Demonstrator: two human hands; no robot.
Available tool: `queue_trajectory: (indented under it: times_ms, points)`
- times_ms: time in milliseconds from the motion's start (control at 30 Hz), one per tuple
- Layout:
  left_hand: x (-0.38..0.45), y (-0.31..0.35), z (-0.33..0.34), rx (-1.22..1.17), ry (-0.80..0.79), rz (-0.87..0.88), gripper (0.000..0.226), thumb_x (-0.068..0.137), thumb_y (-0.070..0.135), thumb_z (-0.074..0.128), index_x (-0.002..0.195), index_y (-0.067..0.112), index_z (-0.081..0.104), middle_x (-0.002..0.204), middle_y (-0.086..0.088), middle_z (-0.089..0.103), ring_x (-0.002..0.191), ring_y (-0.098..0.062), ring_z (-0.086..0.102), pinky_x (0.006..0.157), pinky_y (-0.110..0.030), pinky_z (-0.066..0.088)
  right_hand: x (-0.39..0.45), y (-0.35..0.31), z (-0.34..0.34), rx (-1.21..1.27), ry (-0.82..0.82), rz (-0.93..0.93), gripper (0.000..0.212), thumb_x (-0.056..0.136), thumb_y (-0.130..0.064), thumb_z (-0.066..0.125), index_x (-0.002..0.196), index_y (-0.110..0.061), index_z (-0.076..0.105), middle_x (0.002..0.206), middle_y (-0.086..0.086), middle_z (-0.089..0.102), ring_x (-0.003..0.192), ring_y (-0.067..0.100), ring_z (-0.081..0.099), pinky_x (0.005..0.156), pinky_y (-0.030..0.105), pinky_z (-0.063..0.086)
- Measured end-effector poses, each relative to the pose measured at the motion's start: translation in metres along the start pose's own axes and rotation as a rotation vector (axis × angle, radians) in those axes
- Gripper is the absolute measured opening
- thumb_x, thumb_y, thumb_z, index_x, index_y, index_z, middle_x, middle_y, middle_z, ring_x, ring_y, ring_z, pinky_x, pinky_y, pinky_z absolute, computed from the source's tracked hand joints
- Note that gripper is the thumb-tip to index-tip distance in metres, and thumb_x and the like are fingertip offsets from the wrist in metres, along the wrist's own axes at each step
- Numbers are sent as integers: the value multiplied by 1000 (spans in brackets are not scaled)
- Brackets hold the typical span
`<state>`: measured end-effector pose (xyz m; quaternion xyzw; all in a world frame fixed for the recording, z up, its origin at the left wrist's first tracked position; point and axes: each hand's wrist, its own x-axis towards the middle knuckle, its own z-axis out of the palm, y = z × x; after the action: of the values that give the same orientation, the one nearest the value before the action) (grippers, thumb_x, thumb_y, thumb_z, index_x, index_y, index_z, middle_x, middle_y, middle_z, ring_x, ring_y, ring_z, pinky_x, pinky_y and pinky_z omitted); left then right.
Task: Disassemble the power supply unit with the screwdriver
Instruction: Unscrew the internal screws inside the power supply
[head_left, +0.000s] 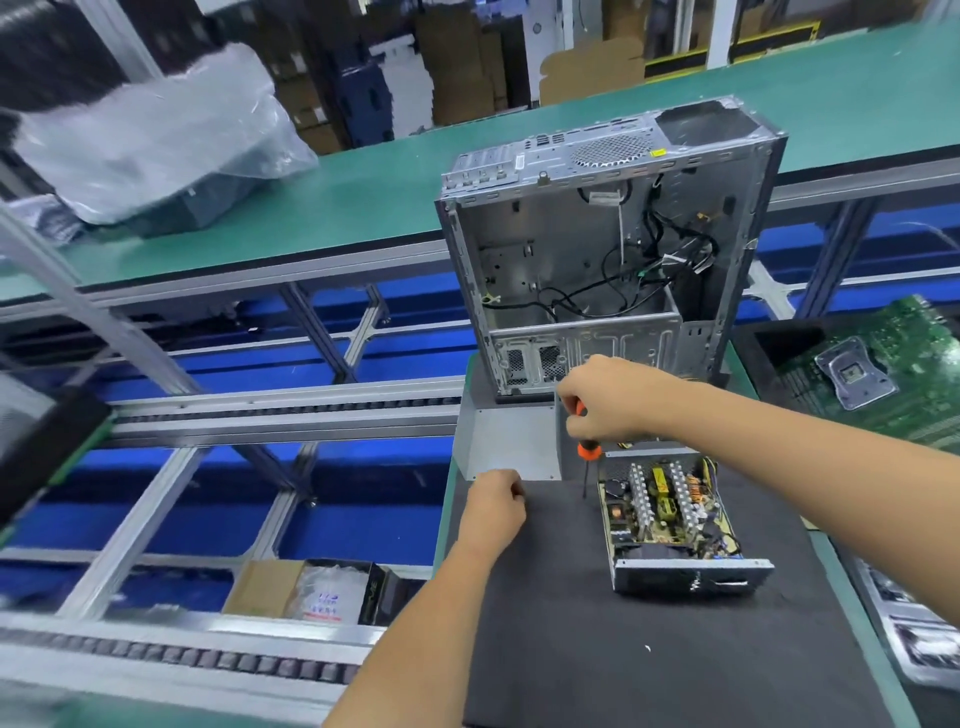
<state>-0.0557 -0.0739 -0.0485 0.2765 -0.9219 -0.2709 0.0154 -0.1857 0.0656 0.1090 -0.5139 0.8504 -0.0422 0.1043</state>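
Gripping a screwdriver (586, 439), the right hand (605, 397) is raised beside the opened power supply (670, 514); the left hand (493, 506) is curled, empty.

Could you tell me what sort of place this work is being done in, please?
Most likely an electronics assembly or teardown line in a factory. A green conveyor belt on an aluminium frame runs past the bench, a gutted computer case stands beside an opened power supply unit, and stacked cardboard boxes fill the background.

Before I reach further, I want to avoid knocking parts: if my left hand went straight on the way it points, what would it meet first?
Most likely the grey metal cover, just past the left hand's knuckles on the black mat. Depth is uncertain; it may already touch the edge.
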Motion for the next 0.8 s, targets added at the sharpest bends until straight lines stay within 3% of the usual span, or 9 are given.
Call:
queue_trajectory:
  times_ms: [200,433,533,700,800]
  points:
    - [6,-13,-6,46,-15,-71,18,86,3,52,88,7,69,93,-9,67,88,-26,61,78,-35,54,-6,5,4,-2,-10,25,18,83,-26,58,88,-9,62,80,9,63,66,21,52,49,25,34]
    - [12,-16,2,69,-89,-84,20,85,1,54,89,10,71,98,-9,68,92,-27,63,83,-36,55,-11,13,6,37,-4,27,14,81,-25,58,82,-11,61,82,8,65,77,28,62,59,30,45]
    - [14,-14,0,68,-96,-74,25,81,-2,51,88,11,71,97,-7,69,91,-27,63,82,-35,55,-14,16,5,31,9,30,11,80,-24,58,73,-17,54,76,4,59,72,26,59,58,31,46]
    - [15,1,-5,78,-67,55,24,81,0,47,84,12,68,92,-6,67,86,-24,61,71,-30,51,-19,15,2,52,20,44,10,78,-24,59,72,-18,54,71,-2,54,68,24,56,53,27,40]
    - [14,19,-4,18,-148,187,16,83,4,54,85,10,69,90,-6,68,77,-17,56,74,-28,51,-21,11,-1,39,2,21,11,78,-26,60,80,-14,61,76,1,60,74,25,60,56,30,46]
